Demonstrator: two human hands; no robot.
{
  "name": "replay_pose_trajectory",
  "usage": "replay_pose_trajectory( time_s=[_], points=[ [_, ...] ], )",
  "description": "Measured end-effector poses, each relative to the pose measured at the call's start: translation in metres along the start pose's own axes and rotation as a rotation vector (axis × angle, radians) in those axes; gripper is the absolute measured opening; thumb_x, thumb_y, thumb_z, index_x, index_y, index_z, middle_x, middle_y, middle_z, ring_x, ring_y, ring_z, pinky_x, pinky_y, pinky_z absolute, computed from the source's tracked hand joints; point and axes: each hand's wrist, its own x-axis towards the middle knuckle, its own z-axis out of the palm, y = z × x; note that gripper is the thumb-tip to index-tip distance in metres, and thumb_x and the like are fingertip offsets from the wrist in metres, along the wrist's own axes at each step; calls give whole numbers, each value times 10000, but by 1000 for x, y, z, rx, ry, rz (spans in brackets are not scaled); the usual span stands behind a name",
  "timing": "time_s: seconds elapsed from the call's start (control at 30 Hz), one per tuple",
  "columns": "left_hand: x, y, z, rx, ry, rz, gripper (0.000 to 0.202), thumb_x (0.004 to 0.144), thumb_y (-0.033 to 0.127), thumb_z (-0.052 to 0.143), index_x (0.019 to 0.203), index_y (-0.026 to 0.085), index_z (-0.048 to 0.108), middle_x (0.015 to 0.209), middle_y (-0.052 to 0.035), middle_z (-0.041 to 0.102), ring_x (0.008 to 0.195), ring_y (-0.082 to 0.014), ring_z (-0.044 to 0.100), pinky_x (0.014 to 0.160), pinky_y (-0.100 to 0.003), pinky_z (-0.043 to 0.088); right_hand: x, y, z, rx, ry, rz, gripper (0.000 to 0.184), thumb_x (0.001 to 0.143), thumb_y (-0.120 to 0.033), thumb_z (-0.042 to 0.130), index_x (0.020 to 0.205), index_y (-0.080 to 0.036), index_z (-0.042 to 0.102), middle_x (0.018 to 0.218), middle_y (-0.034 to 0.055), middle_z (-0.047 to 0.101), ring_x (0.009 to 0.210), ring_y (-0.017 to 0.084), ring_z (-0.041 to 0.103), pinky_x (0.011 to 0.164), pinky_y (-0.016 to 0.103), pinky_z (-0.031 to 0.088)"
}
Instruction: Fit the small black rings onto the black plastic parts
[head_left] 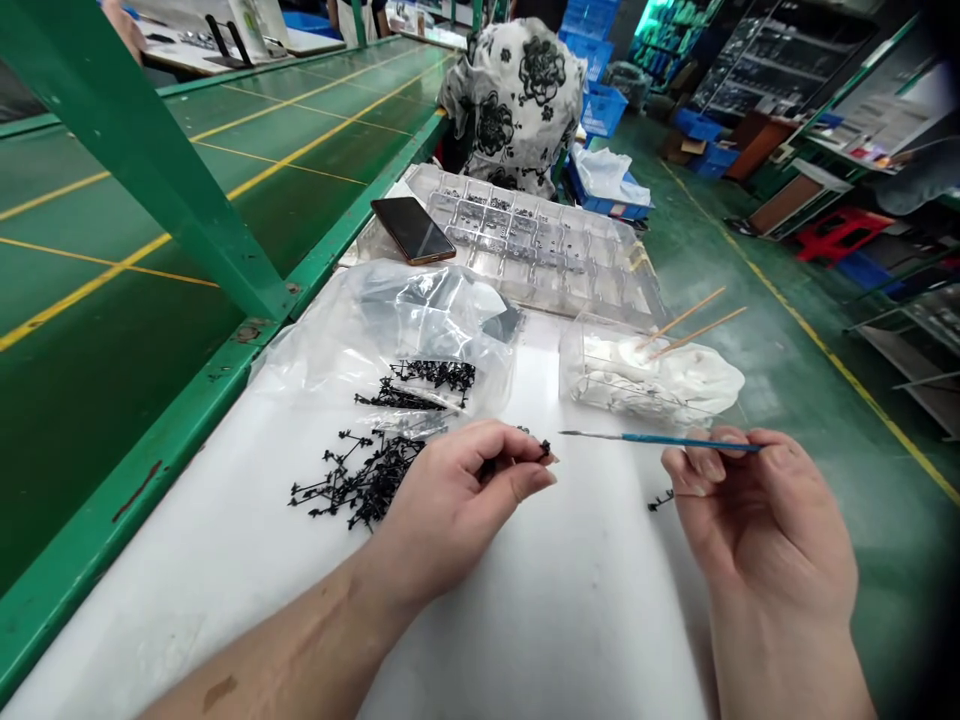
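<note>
My left hand [457, 495] pinches a small black part [545, 449] between thumb and forefinger, its tip poking out past the fingertips. In my right hand [765, 520] is a thin blue paintbrush [675, 441], held level with its fine tip pointing left, a short gap away from the black part. A loose pile of small black parts [364, 480] lies on the white table, partly behind my left hand. More of them show at the mouth of a clear plastic bag [427, 310]. Another black part [660, 500] lies beside my right hand, which partly covers it.
A clear box [600, 385] with white cloth and two wooden sticks stands at the back right. Behind the bag are a clear compartment tray [540, 250] and a phone [414, 230]. A green frame post [150, 150] rises at left. A co-worker [517, 100] sits ahead, back turned.
</note>
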Motion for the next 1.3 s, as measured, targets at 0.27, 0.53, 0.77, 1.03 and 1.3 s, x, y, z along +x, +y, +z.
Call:
replay_pose_trajectory(
  time_s=[0.27, 0.53, 0.77, 1.03, 1.3],
  points=[
    [0, 2, -1, -2, -9, -18, 78, 961, 289, 759, 898, 244, 761, 894, 23, 772, 818, -173, 675, 754, -297, 501, -3, -1, 4, -63, 1, -26, 115, 815, -265, 894, 888, -234, 811, 800, 15, 679, 651, 137, 561, 609, 306, 524],
    [0, -1, -1, -8, -7, -10, 85, 959, 283, 771, 887, 241, 754, 887, 29, 760, 813, -164, 665, 754, -291, 494, -3, -1, 5, -65, -11, -32, 99, 826, -255, 878, 892, -228, 809, 794, 15, 664, 651, 139, 553, 611, 314, 510],
    [0, 0, -2, -16, 4, -41, 81, 956, 291, 773, 896, 237, 770, 890, 25, 773, 801, -163, 672, 750, -293, 497, 1, -1, -3, -53, -32, -63, 110, 807, -259, 871, 887, -225, 804, 758, 7, 647, 630, 143, 552, 580, 307, 502],
    [-1, 0, -2, -10, 10, -11, 84, 957, 287, 760, 884, 246, 752, 875, 32, 756, 788, -153, 660, 728, -271, 493, 19, -8, -15, -38, 204, -139, 165, 731, -227, 855, 865, -202, 764, 795, 13, 664, 642, 145, 540, 522, 293, 502],
    [-1, -6, -4, 65, 4, 20, 112, 974, 342, 728, 894, 277, 770, 884, 31, 769, 814, -163, 694, 738, -256, 503, 56, 6, -55, -213, 600, -54, 335, 688, -330, 878, 898, -191, 658, 844, 7, 687, 610, 116, 559, 452, 220, 452]
  ],
)
